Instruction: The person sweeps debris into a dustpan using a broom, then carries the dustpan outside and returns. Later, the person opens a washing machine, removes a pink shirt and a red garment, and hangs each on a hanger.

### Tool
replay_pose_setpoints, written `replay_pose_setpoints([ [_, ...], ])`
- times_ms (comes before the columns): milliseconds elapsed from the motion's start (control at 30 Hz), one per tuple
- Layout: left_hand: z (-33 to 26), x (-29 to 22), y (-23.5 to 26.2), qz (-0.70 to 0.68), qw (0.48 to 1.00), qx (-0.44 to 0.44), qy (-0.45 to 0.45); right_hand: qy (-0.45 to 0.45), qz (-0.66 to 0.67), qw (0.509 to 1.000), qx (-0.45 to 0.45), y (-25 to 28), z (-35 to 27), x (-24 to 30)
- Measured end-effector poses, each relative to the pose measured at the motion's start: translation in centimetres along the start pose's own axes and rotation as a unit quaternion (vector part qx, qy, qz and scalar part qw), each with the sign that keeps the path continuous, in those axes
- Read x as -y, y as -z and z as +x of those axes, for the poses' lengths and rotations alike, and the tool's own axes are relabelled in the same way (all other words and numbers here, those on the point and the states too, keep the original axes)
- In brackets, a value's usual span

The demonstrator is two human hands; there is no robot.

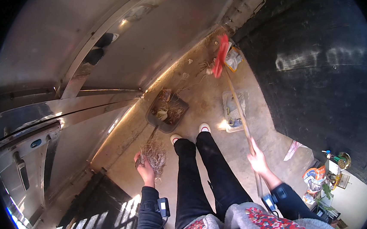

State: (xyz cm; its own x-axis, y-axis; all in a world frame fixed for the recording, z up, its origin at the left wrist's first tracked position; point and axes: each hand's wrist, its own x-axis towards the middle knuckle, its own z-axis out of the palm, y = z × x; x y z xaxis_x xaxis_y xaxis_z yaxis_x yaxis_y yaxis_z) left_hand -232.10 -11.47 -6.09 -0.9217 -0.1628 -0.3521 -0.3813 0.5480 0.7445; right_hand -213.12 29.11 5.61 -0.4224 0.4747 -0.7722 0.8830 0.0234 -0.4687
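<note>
My left hand (pixel 145 171) is closed at the edge of a tangle of dry, root-like fibres (pixel 155 155). A brown dustpan (pixel 180 120) lies on the floor beyond it, holding leaves and dry plant scraps. The pan's short dark stem points toward the tangle, and whether it reaches my hand is hidden. My right hand (pixel 258 160) is wrapped round the long wooden handle of a broom (pixel 236 97). Its red head (pixel 221 56), blurred by motion, is up by the far corner, beside a white and yellow bag (pixel 233 60).
A shallow clear tray (pixel 229 104) with grey contents sits under the broom handle. Metal door panels (pixel 169 42) rise on the left, and a dark panel (pixel 317 61) stands on the right. Bags (pixel 314 179) and a potted plant (pixel 327 191) are at the lower right. Loose scraps (pixel 185 76) dot the floor.
</note>
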Motion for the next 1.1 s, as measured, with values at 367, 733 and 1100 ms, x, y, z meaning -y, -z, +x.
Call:
replay_pose_setpoints([
  [367,0.0,0.1,-0.3,-0.017,1.000,-0.012,-0.015,0.138,0.026,0.986,-0.090,2.1,-1.6,1.0],
  [733,-0.5,0.6,-0.4,0.016,0.999,-0.029,-0.003,0.062,0.153,0.978,-0.125,-8.8,19.7,6.8],
  [1100,-0.7,1.6,-0.6,0.027,0.998,-0.060,-0.022,0.151,0.183,0.960,-0.151,-17.2,25.0,7.8],
])
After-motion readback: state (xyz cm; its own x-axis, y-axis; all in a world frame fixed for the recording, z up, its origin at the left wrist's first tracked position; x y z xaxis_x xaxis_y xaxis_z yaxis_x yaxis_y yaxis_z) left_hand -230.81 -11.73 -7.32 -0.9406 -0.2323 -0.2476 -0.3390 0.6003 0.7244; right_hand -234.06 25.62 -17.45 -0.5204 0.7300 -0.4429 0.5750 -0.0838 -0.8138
